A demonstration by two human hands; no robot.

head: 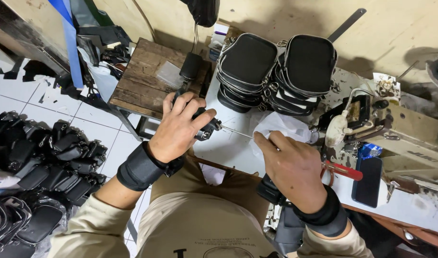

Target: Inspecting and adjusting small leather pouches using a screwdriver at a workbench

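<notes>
Left hand (178,129) wrapped tight over a small black zipped pouch (205,128), fingers curled across the top, probably to keep the piece steady at the near-left edge of the pale, worn work table (238,143). Right hand (293,167) pinched narrow at the fingertips on a thin pale strand (237,132) stretched taut from the pouch, apparently so the line stays straight between both hands; a crumpled white cloth (286,125) lying just beyond those fingers. Two tall stacks of finished black zipped pouches (276,71) pushed back against the wall, leaving a bare strip of table for the hands. To the right, a sewing machine (405,134), red-handled scissors (343,169) and a dark phone (368,180) crowding that side closely. Left of the table, a dark wooden stool (142,81) close by, then a heap of black pouches on the tiled floor (42,162). Little free room except straight toward the body.
</notes>
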